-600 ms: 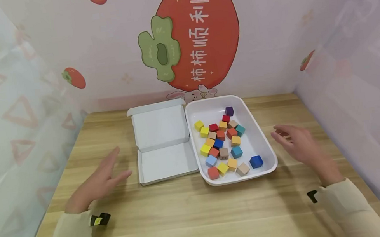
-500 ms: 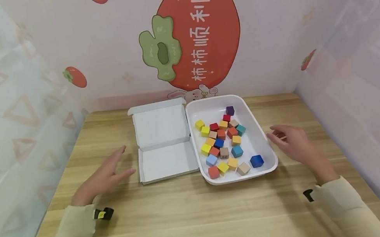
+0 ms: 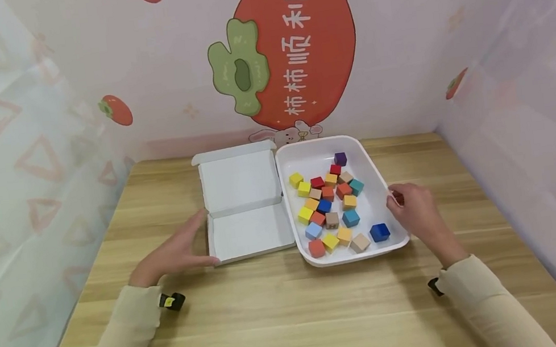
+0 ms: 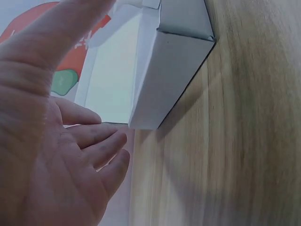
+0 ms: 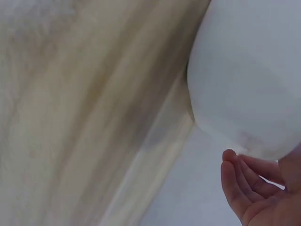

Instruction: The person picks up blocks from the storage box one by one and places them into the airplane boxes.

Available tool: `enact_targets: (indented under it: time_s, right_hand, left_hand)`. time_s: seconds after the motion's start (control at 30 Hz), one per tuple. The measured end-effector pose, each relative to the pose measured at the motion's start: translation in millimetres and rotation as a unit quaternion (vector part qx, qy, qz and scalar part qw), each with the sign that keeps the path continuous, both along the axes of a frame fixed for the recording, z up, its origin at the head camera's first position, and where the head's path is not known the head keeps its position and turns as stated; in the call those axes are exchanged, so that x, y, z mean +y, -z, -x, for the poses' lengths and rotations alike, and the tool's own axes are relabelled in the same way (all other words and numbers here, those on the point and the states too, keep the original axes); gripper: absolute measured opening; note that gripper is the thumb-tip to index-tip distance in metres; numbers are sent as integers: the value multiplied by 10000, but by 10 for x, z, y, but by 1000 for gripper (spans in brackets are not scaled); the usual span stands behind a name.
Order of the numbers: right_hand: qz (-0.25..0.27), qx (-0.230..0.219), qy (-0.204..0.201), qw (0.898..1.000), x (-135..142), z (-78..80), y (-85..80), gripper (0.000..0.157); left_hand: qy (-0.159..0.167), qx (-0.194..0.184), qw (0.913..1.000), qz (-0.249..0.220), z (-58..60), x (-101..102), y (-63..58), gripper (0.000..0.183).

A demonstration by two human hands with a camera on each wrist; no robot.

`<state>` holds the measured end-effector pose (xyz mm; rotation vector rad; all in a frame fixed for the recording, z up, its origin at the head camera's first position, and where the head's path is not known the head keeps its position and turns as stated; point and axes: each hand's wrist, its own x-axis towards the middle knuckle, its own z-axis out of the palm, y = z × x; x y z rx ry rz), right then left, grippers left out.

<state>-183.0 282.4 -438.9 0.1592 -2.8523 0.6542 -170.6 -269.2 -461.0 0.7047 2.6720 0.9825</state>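
Observation:
An unfolded white cardboard box [image 3: 251, 231] lies with its lid laid back. My left hand [image 3: 179, 253] is at the box's left side, thumb and fingers spread, with the thumb tip right at the front left corner. In the left wrist view the left fingers [image 4: 108, 146] are loosely bent beside the box wall [image 4: 169, 75]. A white plastic tray [image 3: 301, 151] adjoins the box on the right. My right hand [image 3: 419, 214] pinches the tray's right rim with curled fingers and thumb. The right wrist view shows the fingers [image 5: 235, 183] at the rim, the thumb mostly hidden.
Inside the tray lie several small coloured cubes, among them a dark blue cube [image 3: 379, 232], a purple cube [image 3: 340, 159] and a yellow cube [image 3: 330, 242]. The wooden table [image 3: 274, 323] is bounded by a patterned cloth backdrop [image 3: 171, 94] behind and at both sides.
Both hands have moved inward: the left hand rightward to the box's left edge, the right hand leftward onto the tray's rim. Box, tray and cubes keep their arrangement; the whole view has shifted slightly.

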Motion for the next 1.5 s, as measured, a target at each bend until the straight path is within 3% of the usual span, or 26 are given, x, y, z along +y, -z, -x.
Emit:
enact_targets:
  time_s: [0.2, 0.5, 0.9, 1.2, 1.5]
  right_hand:
    - [119, 328, 193, 9992, -14, -11, 128, 31]
    - [100, 150, 350, 9992, -79, -14, 175, 35]
    - [127, 377, 237, 9989, -59, 7, 213, 34]
    - [154, 217, 255, 9993, -65, 0, 177, 35]
    - [13, 165, 164, 9997, -68, 5, 145, 34]
  left_hand:
    - [-11, -275, 9991, 332, 50, 83, 10, 137]
    - [-100, -423, 9967, 683, 21, 131, 69, 132]
    - [-159, -370, 9945, 970, -11, 77, 76, 131]
    - [-286, -312, 9929, 1112, -87, -23, 51, 130]
    - [-428, 44, 9908, 1286, -204, -28, 39, 125]
